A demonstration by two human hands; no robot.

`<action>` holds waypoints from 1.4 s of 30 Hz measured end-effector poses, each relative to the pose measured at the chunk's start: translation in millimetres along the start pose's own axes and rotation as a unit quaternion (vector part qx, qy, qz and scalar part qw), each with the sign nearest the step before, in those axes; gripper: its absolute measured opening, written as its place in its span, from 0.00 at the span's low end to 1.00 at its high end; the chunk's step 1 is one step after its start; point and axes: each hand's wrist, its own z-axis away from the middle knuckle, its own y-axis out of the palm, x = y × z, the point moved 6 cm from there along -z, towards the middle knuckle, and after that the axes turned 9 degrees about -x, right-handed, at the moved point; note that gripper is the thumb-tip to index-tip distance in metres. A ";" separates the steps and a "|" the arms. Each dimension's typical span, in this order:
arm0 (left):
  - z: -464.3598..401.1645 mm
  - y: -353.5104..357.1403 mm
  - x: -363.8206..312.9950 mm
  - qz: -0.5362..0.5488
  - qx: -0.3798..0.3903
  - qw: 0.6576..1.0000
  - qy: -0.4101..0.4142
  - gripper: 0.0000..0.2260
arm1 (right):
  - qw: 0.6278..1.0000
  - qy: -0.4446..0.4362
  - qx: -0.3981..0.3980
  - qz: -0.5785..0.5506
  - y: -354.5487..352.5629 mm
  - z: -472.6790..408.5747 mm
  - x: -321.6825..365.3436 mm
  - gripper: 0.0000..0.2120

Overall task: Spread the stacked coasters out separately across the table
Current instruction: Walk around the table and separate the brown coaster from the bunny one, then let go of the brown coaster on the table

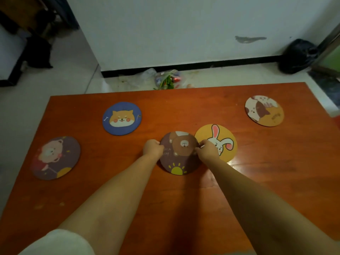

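Note:
A purple bear coaster (181, 155) lies at the middle of the orange-brown table (257, 181). My left hand (153, 148) pinches its left edge and my right hand (207, 150) pinches its right edge. A yellow rabbit coaster (220, 138) lies just right of it, partly under my right hand and overlapped by the bear coaster's edge. Lying apart are a blue dog coaster (122, 118) at the back left, a purple pig coaster (56, 157) at the far left, and an orange cat coaster (264, 110) at the back right.
Beyond the table's far edge a plastic bag with greens (165, 80) lies on the floor by a white wall. A black bag (298, 56) sits at the right corner. Dark furniture (27, 43) stands at the far left.

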 end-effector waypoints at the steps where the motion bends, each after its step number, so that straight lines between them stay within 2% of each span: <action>1: 2.0 -3.9 1.2 0.006 -0.007 1.000 0.005 0.09 | 1.000 -0.007 -0.001 -0.007 -1.8 4.6 2.8 0.12; 3: 5.6 -15.5 6.9 0.014 -0.014 1.000 0.011 0.05 | 1.000 -0.021 -0.002 -0.017 -2.2 15.5 10.6 0.12; 6: 11.2 -43.2 26.7 0.030 -0.016 0.999 0.011 0.03 | 0.999 -0.047 0.012 -0.020 6.5 40.0 27.8 0.10; 8: 18.4 -66.3 50.7 0.048 -0.004 0.999 0.004 0.04 | 0.997 -0.057 0.038 -0.019 21.3 63.6 37.7 0.05; 10: 24.3 -85.1 77.0 0.066 0.015 0.998 -0.014 0.09 | 0.996 -0.064 0.058 -0.013 39.1 82.5 42.8 0.05; 12: 38.6 -119.7 125.3 0.077 0.037 0.996 -0.033 0.09 | 0.994 -0.075 0.080 0.002 73.8 125.2 52.3 0.09; 15: 47.0 -137.8 163.1 0.063 0.049 0.995 -0.053 0.07 | 0.991 -0.078 0.106 0.018 105.2 156.7 49.3 0.06; 19: 55.7 -155.5 210.6 0.045 0.032 0.997 -0.054 0.12 | 0.989 -0.096 0.104 0.034 140.7 199.0 48.0 0.05; 22: 54.4 -151.8 225.7 -0.007 0.021 0.999 -0.026 0.08 | 0.989 -0.101 0.097 0.039 153.1 211.3 43.1 0.07; 24: 50.8 -149.3 226.6 -0.059 0.005 0.998 0.011 0.06 | 0.988 -0.116 0.086 0.062 156.8 214.1 42.1 0.07; 26: 48.7 -146.8 227.7 -0.100 -0.012 0.994 0.042 0.08 | 0.983 -0.133 0.070 0.107 158.5 215.6 41.1 0.08; 30: 48.5 -145.4 227.8 -0.117 -0.004 0.991 0.064 0.08 | 0.977 -0.150 0.041 0.143 156.2 213.9 42.2 0.09; 33: 44.4 -152.8 220.8 -0.123 -0.012 0.990 0.060 0.14 | 0.983 -0.137 0.027 0.119 145.7 207.8 42.7 0.12; 36: 39.8 -156.7 195.8 -0.121 -0.008 0.989 0.081 0.14 | 0.989 -0.116 0.003 0.097 119.7 193.9 37.5 0.16; 42: 38.4 -122.9 103.9 -0.092 -0.013 0.985 0.148 0.09 | 0.994 -0.065 -0.049 0.066 42.2 141.8 9.6 0.14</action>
